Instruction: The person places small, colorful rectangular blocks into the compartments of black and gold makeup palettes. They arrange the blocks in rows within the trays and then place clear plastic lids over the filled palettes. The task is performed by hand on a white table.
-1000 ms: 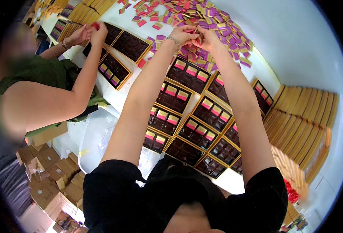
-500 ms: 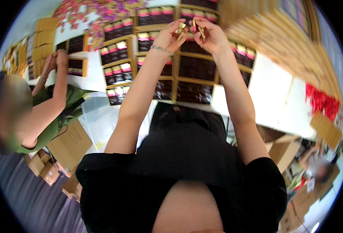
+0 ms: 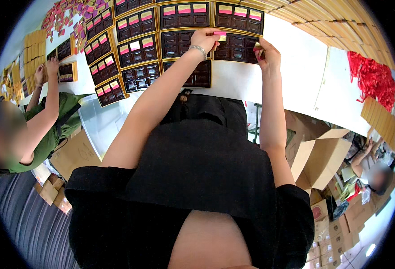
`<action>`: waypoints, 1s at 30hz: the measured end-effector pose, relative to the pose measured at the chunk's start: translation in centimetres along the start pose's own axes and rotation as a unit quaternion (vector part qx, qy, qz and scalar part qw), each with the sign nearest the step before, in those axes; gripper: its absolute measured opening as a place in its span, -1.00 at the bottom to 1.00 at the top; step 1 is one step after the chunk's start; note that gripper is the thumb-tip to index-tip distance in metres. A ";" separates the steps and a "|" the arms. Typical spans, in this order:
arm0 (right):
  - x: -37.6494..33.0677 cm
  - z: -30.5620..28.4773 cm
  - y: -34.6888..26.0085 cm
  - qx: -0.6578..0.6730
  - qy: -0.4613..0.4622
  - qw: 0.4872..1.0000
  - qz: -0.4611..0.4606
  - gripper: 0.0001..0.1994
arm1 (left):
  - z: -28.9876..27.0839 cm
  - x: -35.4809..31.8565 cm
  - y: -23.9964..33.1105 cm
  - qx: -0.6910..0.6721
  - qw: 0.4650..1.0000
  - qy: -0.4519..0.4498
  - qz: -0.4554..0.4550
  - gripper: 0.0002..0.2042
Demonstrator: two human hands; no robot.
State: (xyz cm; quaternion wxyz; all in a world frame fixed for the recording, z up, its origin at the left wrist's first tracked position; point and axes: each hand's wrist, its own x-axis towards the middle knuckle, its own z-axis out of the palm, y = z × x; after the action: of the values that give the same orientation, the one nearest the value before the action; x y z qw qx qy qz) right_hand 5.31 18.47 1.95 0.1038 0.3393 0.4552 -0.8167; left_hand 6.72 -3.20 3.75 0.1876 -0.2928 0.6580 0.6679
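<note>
Head | left hand [image 3: 205, 39] pinches pink packet [image 3: 220, 35] | right hand [image 3: 267, 51] grips packets [image 3: 258, 48] | tray [image 3: 237, 47] slots bare

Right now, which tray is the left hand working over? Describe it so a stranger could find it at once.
On the white table, dark gold-edged trays lie in rows. Follow the left hand, with its pink-and-yellow packet, to the tray under it in the second row. Its cells are all dark and bare, while the tray above shows three pink-and-yellow packets.
</note>
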 end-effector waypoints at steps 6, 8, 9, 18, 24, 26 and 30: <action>0.5 0.3 1.2 -0.158 0.027 0.979 -0.125 -0.85 | 0.2 0.2 -1.3 0.267 0.950 0.092 0.135 -0.81; 1.1 0.0 1.5 -0.225 0.032 0.960 -0.166 -0.88 | 0.1 0.7 -1.9 0.315 0.928 0.096 0.175 -0.82; 1.0 0.0 1.5 -0.251 0.045 0.952 -0.172 -0.88 | 0.1 0.7 -1.9 0.318 0.926 0.090 0.183 -0.83; 0.8 0.4 1.9 -0.187 0.096 0.963 -0.167 -0.88 | 1.2 1.5 2.9 0.667 0.637 -0.184 0.340 -0.80; 1.8 -1.5 1.7 -0.085 0.123 0.964 -0.220 -0.74 | -0.1 0.5 0.8 0.616 0.713 -0.034 0.334 -0.77; -0.5 -1.3 -0.6 0.013 0.081 0.993 -0.084 -0.67 | -1.1 -0.7 -0.7 0.611 0.721 -0.001 0.328 -0.74; -1.0 -2.0 -1.1 0.110 -0.002 0.994 -0.014 -0.67 | -1.1 -0.4 -2.0 0.632 0.691 -0.006 0.351 -0.72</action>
State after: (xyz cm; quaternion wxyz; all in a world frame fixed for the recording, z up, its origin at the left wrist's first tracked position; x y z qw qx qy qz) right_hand 6.41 20.60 2.64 0.0555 0.3407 0.3667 -0.8639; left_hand 8.44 -4.11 2.45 0.0841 0.1511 0.9784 0.1130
